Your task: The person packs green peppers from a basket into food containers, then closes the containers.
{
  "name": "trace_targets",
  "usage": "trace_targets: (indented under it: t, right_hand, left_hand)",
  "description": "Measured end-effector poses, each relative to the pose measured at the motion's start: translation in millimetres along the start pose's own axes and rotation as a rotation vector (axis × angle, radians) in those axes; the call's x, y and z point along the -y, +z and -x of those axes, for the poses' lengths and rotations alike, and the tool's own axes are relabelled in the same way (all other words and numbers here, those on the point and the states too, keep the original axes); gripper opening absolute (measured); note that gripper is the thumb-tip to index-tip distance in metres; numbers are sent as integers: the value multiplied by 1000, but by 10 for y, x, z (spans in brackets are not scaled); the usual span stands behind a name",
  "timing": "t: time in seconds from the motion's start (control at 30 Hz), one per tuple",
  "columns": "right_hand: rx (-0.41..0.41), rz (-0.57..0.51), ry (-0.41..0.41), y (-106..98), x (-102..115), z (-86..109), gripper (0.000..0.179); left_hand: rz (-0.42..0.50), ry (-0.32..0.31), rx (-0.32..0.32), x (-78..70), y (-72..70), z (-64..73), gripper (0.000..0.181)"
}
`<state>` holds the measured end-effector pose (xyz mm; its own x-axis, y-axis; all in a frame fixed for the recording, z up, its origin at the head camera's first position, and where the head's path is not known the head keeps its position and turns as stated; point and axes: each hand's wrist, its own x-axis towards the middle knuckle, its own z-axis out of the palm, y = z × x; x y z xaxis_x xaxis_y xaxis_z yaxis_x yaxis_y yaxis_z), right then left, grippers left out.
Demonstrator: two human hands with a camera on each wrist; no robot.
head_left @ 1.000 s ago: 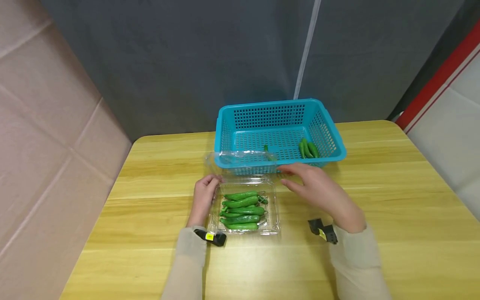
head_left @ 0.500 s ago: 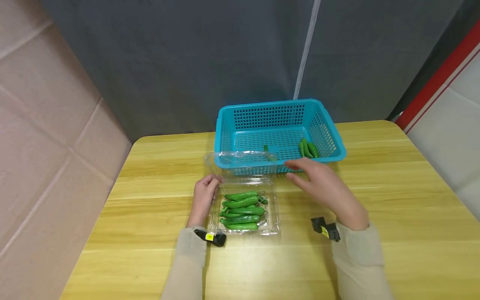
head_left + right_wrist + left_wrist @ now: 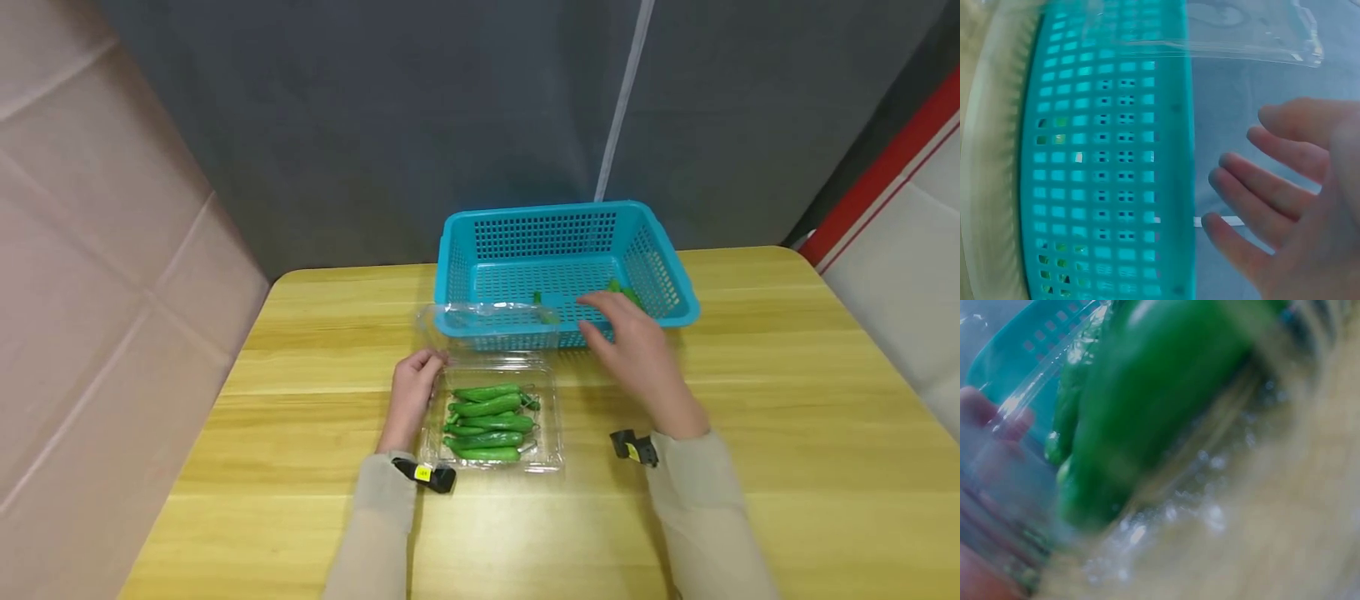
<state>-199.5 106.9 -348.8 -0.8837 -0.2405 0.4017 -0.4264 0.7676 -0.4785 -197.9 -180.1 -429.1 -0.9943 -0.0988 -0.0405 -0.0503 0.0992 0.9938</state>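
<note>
A clear plastic clamshell box (image 3: 552,437) lies on the table with its lid (image 3: 431,329) raised toward the basket. Several green peppers (image 3: 491,423) lie crosswise inside. At the box's left side, near the hinge, my left hand (image 3: 411,396) pinches the edge; in the left wrist view a pepper (image 3: 1147,394) looms close and blurred. My right hand (image 3: 641,354) hovers over the front rim of a blue basket (image 3: 543,212), fingers (image 3: 1266,187) spread and holding nothing. Behind it, peppers (image 3: 632,295) in the basket are partly hidden. Another pepper (image 3: 537,297) shows near the lid.
The wooden table (image 3: 300,417) ends just behind the basket at a dark grey curtain (image 3: 375,150). A pale panel (image 3: 97,292) stands on the left and a white one with a red band (image 3: 885,175) on the right. The raised lid overlaps the basket's front in the head view.
My right hand first drew slightly right, away from the lid, then moved forward over the basket's front rim, covering part of the peppers there. My left hand keeps its place on the box.
</note>
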Motion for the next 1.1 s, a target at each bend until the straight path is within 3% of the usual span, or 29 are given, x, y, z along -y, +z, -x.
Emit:
trace_targets:
  t: [0.23, 0.63, 0.77, 1.0, 1.1]
  right_hand:
    - [58, 30, 75, 70, -46, -169, 35]
    - [152, 105, 131, 136, -56, -449, 38]
    - [225, 131, 168, 171, -62, -543, 41]
    - [379, 178, 196, 208, -45, -686, 47]
    - [460, 189, 221, 238, -35, -747, 50]
  left_hand:
    - [-15, -4, -4, 15, 3, 6, 23]
    - [-33, 6, 6, 6, 14, 10, 24]
    - [-54, 9, 3, 31, 10, -7, 24]
    - [-66, 16, -22, 280, -17, -142, 24]
    - [-67, 26, -29, 312, -24, -150, 26]
